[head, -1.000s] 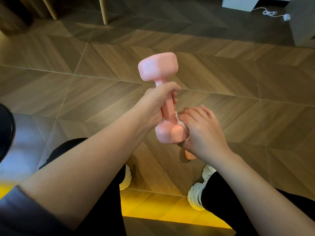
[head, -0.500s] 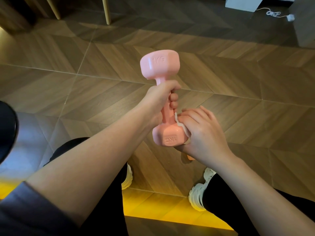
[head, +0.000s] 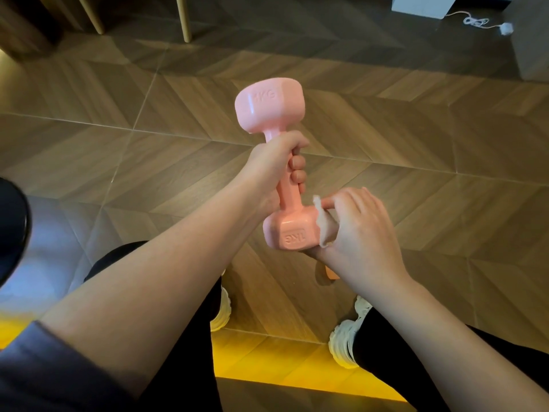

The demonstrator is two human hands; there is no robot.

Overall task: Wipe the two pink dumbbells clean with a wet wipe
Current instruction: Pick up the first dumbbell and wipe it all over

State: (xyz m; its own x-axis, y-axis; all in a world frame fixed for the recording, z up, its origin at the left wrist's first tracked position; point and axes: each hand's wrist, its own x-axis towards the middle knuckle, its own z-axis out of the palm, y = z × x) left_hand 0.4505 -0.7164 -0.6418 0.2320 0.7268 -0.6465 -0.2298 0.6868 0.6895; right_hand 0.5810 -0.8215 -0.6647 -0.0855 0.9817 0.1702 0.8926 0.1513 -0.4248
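Note:
My left hand (head: 273, 165) grips the handle of a pink dumbbell (head: 270, 108) marked 1KG, held nearly upright above the floor. My right hand (head: 362, 230) holds a white wet wipe (head: 321, 224) against the right side of the dumbbell's lower head, with the thumb under that head. A small pink part of a second dumbbell (head: 330, 273) shows on the floor below my right wrist; the rest of it is hidden.
Wood-pattern floor (head: 416, 144) all round. My two white shoes (head: 344, 346) are below, by a yellow strip (head: 282, 364). Wooden furniture legs (head: 182, 19) stand at the back left, a white box (head: 421, 4) and a cable (head: 475, 22) at the back right. A dark round object (head: 12, 233) is at the left edge.
The dumbbell has turned in my left hand, so a 1KG mark on the lower head now faces me. My right hand with the wipe has shifted to that head's right side.

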